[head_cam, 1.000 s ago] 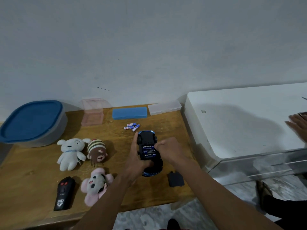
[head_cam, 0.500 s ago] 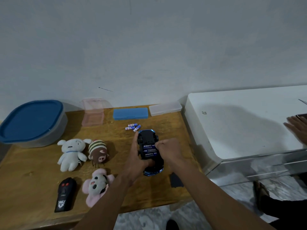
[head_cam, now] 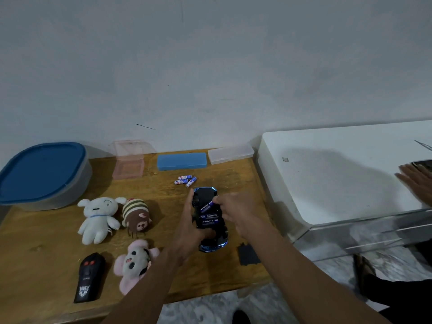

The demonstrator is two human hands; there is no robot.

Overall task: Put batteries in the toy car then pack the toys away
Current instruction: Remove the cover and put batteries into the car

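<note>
**Toy car**: blue, wheels-up on the wooden table, battery bay open.

**Left hand**: clasps the car's left flank, fingers stretched along the side and thumb laid across the underside.

**Right hand**: over the car's right side, fingertips pinching one battery. This battery lies tilted at the far end of the bay and is not yet flat.

**Seated batteries**: two, flat in the bay, just nearer than the pinched one.

**Loose batteries**: three, just beyond the car's far end.

**Battery cover**: black, flat on the table, right of the car's near end and apart from it.

**Remote**: black, well left of the car, nearer the viewer.

**Plush toys**, all left of the car:
- white plush
- striped plush
- pink plush

**Tub**: blue-lidded, far left of the car and farther back.
</note>
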